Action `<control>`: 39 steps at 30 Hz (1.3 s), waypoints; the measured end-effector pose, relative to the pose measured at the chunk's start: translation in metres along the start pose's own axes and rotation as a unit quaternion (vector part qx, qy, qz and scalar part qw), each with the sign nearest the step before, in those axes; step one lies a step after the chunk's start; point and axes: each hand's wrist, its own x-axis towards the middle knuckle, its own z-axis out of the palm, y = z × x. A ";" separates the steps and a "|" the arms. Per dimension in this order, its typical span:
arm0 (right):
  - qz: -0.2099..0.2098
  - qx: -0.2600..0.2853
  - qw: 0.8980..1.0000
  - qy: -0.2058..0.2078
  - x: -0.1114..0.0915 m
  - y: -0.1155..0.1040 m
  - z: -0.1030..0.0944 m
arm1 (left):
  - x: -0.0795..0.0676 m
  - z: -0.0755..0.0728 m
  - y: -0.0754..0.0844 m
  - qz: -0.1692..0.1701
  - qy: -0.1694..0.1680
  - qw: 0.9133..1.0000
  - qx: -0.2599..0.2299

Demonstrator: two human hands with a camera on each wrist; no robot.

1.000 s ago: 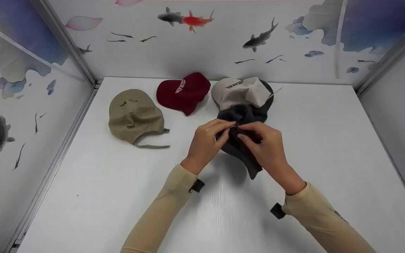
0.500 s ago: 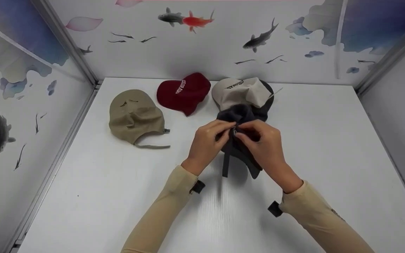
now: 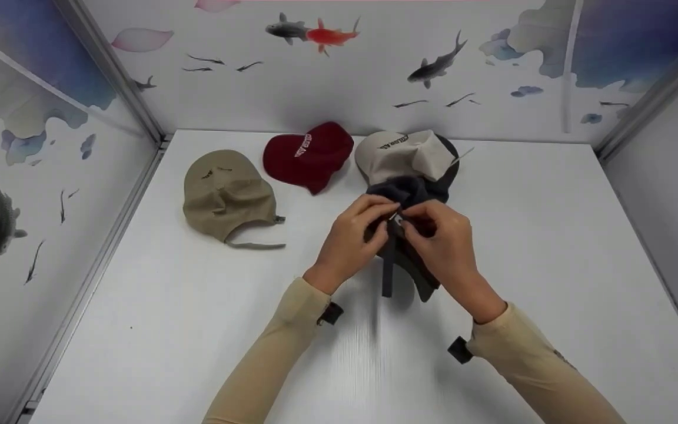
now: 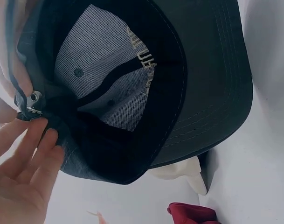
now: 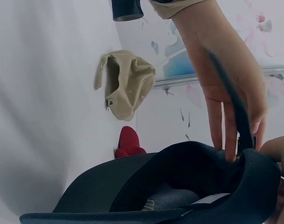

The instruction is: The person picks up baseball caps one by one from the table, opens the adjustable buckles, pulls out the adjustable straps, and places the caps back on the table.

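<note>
Both hands work at the back of a dark baseball cap (image 4: pixel 211 70), held with its hollow side and mesh lining facing the left wrist camera. My left hand (image 3: pixel 345 241) pinches the cap's back strap near a small metal buckle (image 4: pixel 34 97). Opposite it, my right hand (image 3: pixel 448 247) pinches the cap's back edge at the same spot, with thumb and index finger meeting close to the left fingertips. The strap's loose end (image 3: pixel 387 274) hangs straight down between the hands; it also crosses in front of the left hand in the right wrist view. Fingers partly hide the buckle.
A khaki cap (image 3: pixel 227 188) lies at the left of the white table (image 3: pixel 198 330), its strap undone. Behind are a red cap (image 3: pixel 309 156) and a beige cap (image 3: pixel 392 156), with something dark beneath the beige one. Printed wall panels (image 3: pixel 351 76) enclose the table.
The strap's loose end, not visible a second ago, came to hang below the hands and has shifted slightly right. My left hand has edged right, and a bright bit of buckle shows between the fingertips.
</note>
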 end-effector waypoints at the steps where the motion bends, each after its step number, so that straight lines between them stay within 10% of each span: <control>1: 0.001 -0.003 1.000 -0.001 0.000 0.000 0.000 | 0.000 0.000 0.000 -0.004 -0.002 1.000 0.003; 22: 0.003 0.007 1.000 -0.011 0.001 -0.003 0.000 | 0.006 0.005 -0.009 -0.020 0.026 0.995 0.097; 39: -0.021 0.028 0.999 -0.006 0.001 0.001 0.001 | 0.002 0.012 -0.015 0.053 0.053 0.979 0.187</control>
